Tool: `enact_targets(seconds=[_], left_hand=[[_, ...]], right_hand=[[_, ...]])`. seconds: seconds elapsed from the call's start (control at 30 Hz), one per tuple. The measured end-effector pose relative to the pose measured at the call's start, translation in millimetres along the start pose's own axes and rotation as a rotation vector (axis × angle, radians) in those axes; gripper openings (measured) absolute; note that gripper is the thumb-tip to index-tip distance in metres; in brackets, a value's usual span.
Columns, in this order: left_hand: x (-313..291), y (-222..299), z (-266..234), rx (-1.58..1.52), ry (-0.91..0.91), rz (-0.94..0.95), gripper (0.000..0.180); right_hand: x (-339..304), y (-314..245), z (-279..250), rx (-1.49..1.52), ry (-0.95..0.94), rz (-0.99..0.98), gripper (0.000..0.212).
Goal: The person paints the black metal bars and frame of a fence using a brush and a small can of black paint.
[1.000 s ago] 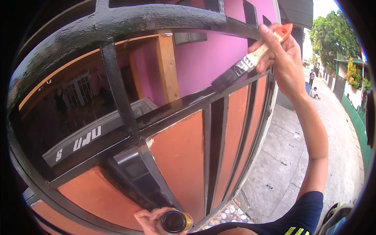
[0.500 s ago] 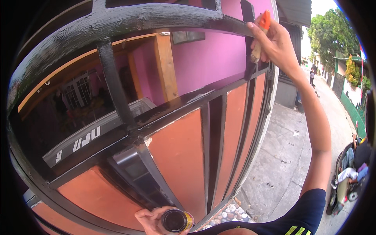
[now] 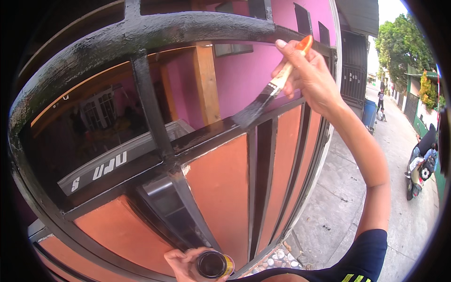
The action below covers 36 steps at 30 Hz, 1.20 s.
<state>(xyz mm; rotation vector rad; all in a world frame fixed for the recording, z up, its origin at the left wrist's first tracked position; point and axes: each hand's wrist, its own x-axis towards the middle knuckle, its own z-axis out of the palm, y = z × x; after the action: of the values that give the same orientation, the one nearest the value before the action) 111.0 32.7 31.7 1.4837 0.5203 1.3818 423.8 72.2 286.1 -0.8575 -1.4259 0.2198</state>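
Observation:
My right hand (image 3: 307,77) is closed around the handle of a paintbrush (image 3: 282,77) with an orange tip and a pale wooden body. Its dark, paint-covered bristles point down and left onto the black horizontal rail of a metal gate (image 3: 202,136), near the top of the orange panels. At the lower edge, my left hand (image 3: 181,263) grips a small paint can (image 3: 211,264), open at the top and dark inside, with a yellowish label at its side. The gate's curved top bar (image 3: 197,26) looks black and glossy.
Orange panels (image 3: 218,188) fill the gate's lower part. Beyond it are a purple wall (image 3: 244,70) and a wooden post (image 3: 206,84). Pebbles (image 3: 279,258) lie at its foot. On the right, a concrete street (image 3: 338,207) carries a motorbike with people (image 3: 418,164) and a person farther off (image 3: 380,98).
My right hand has moved left and down, bringing the brush bristles onto the middle of the rail. The motorbike has moved farther up the street. My left hand still holds the can.

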Motion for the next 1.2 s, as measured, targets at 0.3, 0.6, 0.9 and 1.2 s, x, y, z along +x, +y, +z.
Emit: enact_targets(seconds=[0.3,0.6,0.9,1.2], left_hand=[[-2.1,-2.0,0.8,0.077,0.032,-0.055,0.078],[-5.5,-2.4,-11.0,-0.075,-0.072,-0.088,0.08],[-4.5,-0.7,-3.0,-0.057,0.055,-0.08,0.077],[-5.5,-10.1,-5.6,-0.163,0.048,-0.092,0.077]], right_hand=[[10.0,-19.6,-9.3,-0.138,0.141,-0.277,0.028],[4.6,-21.0,-12.1,-0.333,0.101,-0.37,0.025],[-4.1,-15.9,17.9,-0.041,0.007,-0.242,0.026],[-21.8,-22.7,31.2,-0.065,0.038,-0.395,0.026]])
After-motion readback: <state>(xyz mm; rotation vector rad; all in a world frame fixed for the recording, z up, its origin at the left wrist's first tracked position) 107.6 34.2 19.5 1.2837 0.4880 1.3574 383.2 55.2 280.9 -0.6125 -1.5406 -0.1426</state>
